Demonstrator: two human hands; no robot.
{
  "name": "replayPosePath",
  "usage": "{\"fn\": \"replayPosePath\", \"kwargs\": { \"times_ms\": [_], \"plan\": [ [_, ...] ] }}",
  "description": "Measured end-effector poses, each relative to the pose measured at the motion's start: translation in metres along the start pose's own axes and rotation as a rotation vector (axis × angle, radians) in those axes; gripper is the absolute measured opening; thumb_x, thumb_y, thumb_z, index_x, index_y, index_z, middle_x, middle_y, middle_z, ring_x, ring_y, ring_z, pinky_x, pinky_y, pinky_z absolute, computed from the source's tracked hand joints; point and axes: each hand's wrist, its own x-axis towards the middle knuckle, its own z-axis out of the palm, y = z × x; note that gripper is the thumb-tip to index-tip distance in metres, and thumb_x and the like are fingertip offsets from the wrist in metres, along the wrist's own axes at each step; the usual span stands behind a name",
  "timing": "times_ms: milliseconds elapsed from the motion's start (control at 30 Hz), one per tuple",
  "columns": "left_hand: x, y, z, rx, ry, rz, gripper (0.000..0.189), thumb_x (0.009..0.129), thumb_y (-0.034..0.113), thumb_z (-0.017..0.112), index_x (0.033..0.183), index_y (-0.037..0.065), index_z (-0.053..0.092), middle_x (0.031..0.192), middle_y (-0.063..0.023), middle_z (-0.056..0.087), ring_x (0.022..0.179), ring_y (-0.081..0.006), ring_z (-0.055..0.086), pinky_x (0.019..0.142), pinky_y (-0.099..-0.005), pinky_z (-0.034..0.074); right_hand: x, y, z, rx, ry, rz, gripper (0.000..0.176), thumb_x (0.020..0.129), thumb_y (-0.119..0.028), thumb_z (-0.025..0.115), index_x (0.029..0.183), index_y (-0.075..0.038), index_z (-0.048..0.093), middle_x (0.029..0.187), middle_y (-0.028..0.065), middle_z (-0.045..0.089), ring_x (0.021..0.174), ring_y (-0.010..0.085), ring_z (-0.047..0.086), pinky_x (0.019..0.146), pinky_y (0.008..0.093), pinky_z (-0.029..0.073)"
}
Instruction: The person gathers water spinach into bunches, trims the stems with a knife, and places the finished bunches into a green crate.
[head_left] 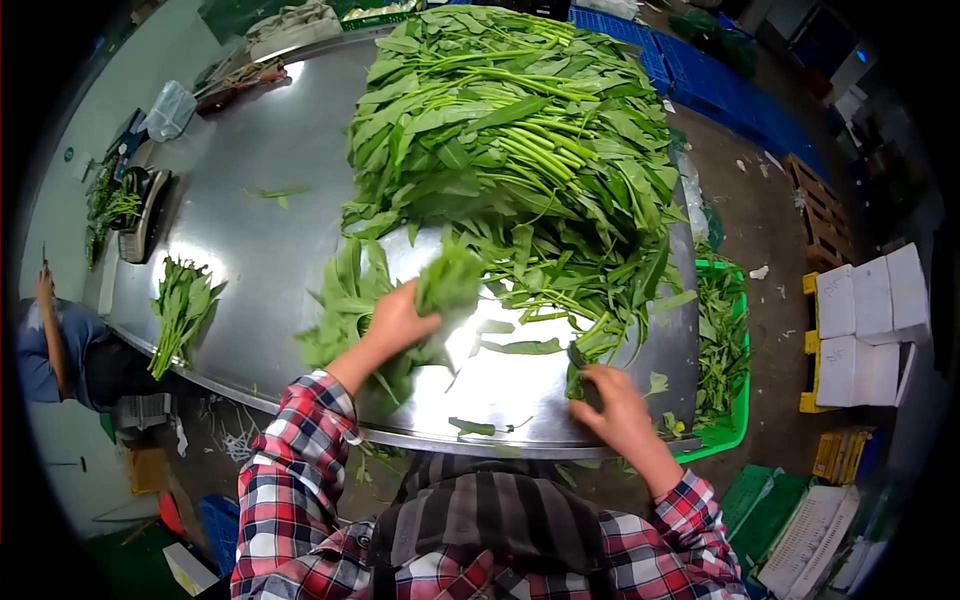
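My left hand (402, 322) is closed round a bunch of water spinach (446, 280), its leaves smeared by motion. Beneath that forearm, more leafy stems (345, 290) lie on the steel table (270, 150). Near the front edge, my right hand (617, 412) pinches a dark green leaf (575, 378), beside the cut ends of some loose stems (600, 338). A big heap of water spinach (500, 120) covers the far middle of the table, its stems lying crosswise. Single torn leaves (525, 347) are scattered between my hands.
A small bunch of greens (185, 312) lies at the left edge, near a scale (145, 215) with greens beside it. On the right, a green crate (741, 400) holds leaves. White boxes (870, 300) are stacked beyond. Another person (62, 340) is at far left.
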Motion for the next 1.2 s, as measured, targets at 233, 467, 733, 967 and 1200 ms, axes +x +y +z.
{"fn": "replayPosePath", "kwargs": {
  "times_ms": [233, 467, 733, 967, 1200],
  "plan": [
    [0.010, 0.083, -0.062, -0.595, 0.365, -0.066, 0.036, 0.076, 0.011, 0.061, 0.109, 0.000, 0.051, 0.098, -0.0090, 0.061, 0.087, -0.0170, 0.057, 0.079, -0.0284, 0.046, 0.131, -0.092, 0.084, 0.854, -0.421, -0.083, 0.087, 0.072, -0.032, 0.074, 0.136, 0.000, 0.025, 0.129, 0.0176, 0.042, 0.119, 0.0272, 0.041, 0.099, 0.0358, 0.035],
    [-0.017, 0.065, -0.136, -0.453, -0.155, 0.060, 0.097, 0.073, 0.045, 0.067, 0.140, -0.004, 0.016, 0.142, -0.0223, 0.026, 0.133, -0.0278, 0.025, 0.108, -0.0352, 0.019, 0.132, -0.129, 0.077, 1.869, -0.490, 0.046, 0.057, 0.076, -0.014, 0.072, 0.124, -0.003, 0.044, 0.116, 0.0092, 0.055, 0.104, 0.0212, 0.055, 0.091, 0.0352, 0.046],
    [-0.100, 0.050, -0.014, -0.713, 0.102, -0.167, 0.100, 0.060, 0.016, 0.081, 0.136, 0.002, 0.018, 0.128, -0.0122, 0.038, 0.120, -0.0228, 0.039, 0.100, -0.0348, 0.033, 0.120, -0.148, 0.104, 1.598, -0.300, 0.187, 0.060, 0.087, -0.045, 0.053, 0.127, -0.001, 0.044, 0.121, 0.0068, 0.053, 0.113, 0.0170, 0.047, 0.097, 0.0292, 0.034],
    [-0.109, -0.060, -0.069, -0.213, -0.343, -0.324, 0.060, 0.066, 0.006, 0.064, 0.123, 0.005, 0.044, 0.105, -0.0136, 0.061, 0.096, -0.0253, 0.059, 0.085, -0.0337, 0.046, 0.133, -0.062, 0.101, 0.486, -0.328, 0.373, 0.070, 0.071, -0.052, 0.067, 0.111, 0.004, 0.055, 0.076, 0.0088, 0.064, 0.070, 0.0148, 0.061, 0.060, 0.0286, 0.048],
    [-0.170, -0.024, -0.109, -0.914, -0.732, -0.588, 0.072, 0.067, 0.009, 0.074, 0.130, -0.001, 0.039, 0.111, -0.0107, 0.058, 0.100, -0.0186, 0.055, 0.088, -0.0286, 0.043, 0.079, -0.075, 0.081, 0.634, -0.797, 0.273, 0.036, 0.080, -0.036, 0.063, 0.102, -0.008, 0.065, 0.102, 0.0096, 0.064, 0.081, 0.0138, 0.059, 0.072, 0.0270, 0.046]
  ]
}}
